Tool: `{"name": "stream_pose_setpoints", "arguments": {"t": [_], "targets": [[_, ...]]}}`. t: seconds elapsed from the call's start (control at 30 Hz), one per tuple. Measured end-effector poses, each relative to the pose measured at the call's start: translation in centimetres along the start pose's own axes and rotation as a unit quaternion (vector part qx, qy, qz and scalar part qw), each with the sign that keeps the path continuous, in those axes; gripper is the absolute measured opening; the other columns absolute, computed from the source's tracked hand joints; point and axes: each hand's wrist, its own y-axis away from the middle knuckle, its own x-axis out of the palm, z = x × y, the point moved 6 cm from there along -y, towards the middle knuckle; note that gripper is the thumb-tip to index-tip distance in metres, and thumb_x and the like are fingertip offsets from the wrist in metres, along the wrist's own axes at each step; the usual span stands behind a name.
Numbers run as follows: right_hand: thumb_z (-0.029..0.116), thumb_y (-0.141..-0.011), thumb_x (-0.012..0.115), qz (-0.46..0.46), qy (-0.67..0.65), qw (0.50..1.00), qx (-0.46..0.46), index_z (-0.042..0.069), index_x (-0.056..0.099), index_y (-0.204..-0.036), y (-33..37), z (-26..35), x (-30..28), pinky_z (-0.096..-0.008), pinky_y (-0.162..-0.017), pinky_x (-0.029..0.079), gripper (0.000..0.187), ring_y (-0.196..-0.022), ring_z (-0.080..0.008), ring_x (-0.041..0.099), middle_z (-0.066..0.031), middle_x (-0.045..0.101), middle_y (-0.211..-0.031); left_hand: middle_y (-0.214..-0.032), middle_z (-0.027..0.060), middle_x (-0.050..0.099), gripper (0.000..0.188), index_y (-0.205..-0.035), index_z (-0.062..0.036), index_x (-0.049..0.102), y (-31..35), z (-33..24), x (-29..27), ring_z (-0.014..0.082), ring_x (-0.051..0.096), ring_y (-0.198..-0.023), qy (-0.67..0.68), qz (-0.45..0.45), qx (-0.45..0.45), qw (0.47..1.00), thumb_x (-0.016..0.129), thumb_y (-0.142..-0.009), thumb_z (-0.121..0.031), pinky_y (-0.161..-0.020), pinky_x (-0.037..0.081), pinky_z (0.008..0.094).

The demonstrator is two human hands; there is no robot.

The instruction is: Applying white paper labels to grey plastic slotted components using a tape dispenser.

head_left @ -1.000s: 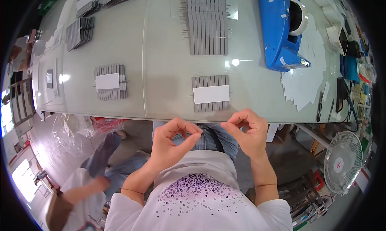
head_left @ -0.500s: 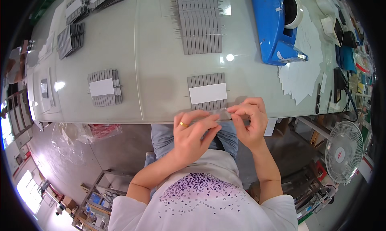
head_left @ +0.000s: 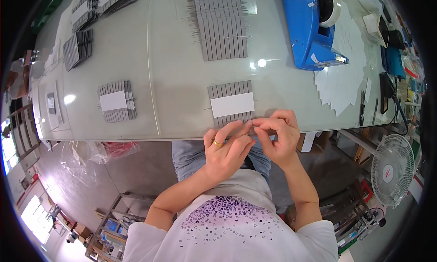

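Both hands had risen to the table edge, the left hand [head_left: 226, 146] and right hand [head_left: 278, 134] pinching together at the grey strip bundle [head_left: 232, 103].

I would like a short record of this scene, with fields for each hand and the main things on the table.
left hand: at table edge, fingertips meet the right hand's
right hand: pinching something small, too small to tell
nearest thing: grey bundle with white label, just beyond the hands
second bundle: further left
grey stack: far side
tape dispenser: blue, far right
fan: below table, right
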Motion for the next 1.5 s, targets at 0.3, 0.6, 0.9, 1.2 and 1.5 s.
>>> {"name": "stream_pose_setpoints", "arguments": {"t": [0.3, 0.6, 0.9, 1.2, 1.5], "targets": [[0.006, -0.078, 0.073, 0.025, 0.025, 0.997, 0.063, 0.006, 0.062, -0.085, -1.7, 0.9, -0.9, -0.0351, -0.08, 0.047, 0.013, -0.094, -0.0254, 0.051, -0.005, 0.069, -0.096, -0.104, 0.0035, 0.073, 0.023, -0.077, -0.012, 0.064, -0.8, 1.5, -2.3, 0.0245, 0.059, -0.102, 0.127, -0.002, -0.106, 0.986, 0.084, -0.066, -0.009, -0.088, 0.036, 0.0357], [0.007, -0.07, 0.078, -0.008, 0.064, 0.988, 0.138, 0.008, 0.063, -0.072, -3.2, 0.1, 0.4, -0.0391, -0.092, 0.037, 0.015, -0.112, -0.0287, 0.041, -0.0037, 0.059, -0.114, -0.114, 0.0059, 0.054, 0.017, -0.074, -0.015, 0.065, -2.1, 4.7, -3.7, 0.0321, 0.043, -0.111, -0.022, -0.036, -0.182, 0.982, 0.081, -0.07, -0.012, -0.093, 0.032, 0.0438], [0.007, -0.067, 0.08, -0.012, 0.067, 0.988, 0.14, 0.01, 0.065, -0.071, -3.2, -0.1, 0.4, -0.0401, -0.091, 0.039, 0.016, -0.11, -0.031, 0.04, -0.0043, 0.058, -0.115, -0.119, 0.0088, 0.05, 0.017, -0.074, -0.013, 0.063, -2.6, 4.6, -3.4, 0.0329, 0.038, -0.114, -0.037, -0.001, -0.189, 0.981, 0.079, -0.071, -0.009, -0.096, 0.03, 0.0456], [0.006, -0.068, 0.08, -0.013, 0.077, 0.985, 0.155, 0.008, 0.064, -0.075, -3.4, 0.1, 0.3, -0.0396, -0.092, 0.038, 0.018, -0.114, -0.0298, 0.041, -0.0053, 0.057, -0.116, -0.122, 0.0115, 0.046, 0.023, -0.085, -0.0128, 0.06, -2.4, 4.7, -3.3, 0.0358, 0.036, -0.116, -0.062, 0.0, -0.197, 0.978, 0.079, -0.072, -0.014, -0.096, 0.027, 0.0484], [0.004, -0.071, 0.077, -0.006, -0.014, 0.979, 0.203, 0.006, 0.062, -0.08, -2.4, -1.0, -0.7, -0.0417, -0.095, 0.038, 0.017, -0.113, -0.0307, 0.044, -0.0076, 0.057, -0.115, -0.119, 0.0119, 0.047, 0.032, -0.097, -0.0112, 0.06, -0.9, 5.0, -4.2, 0.0353, 0.038, -0.113, -0.054, -0.047, -0.157, 0.985, 0.08, -0.072, -0.014, -0.096, 0.029, 0.0453]]}}
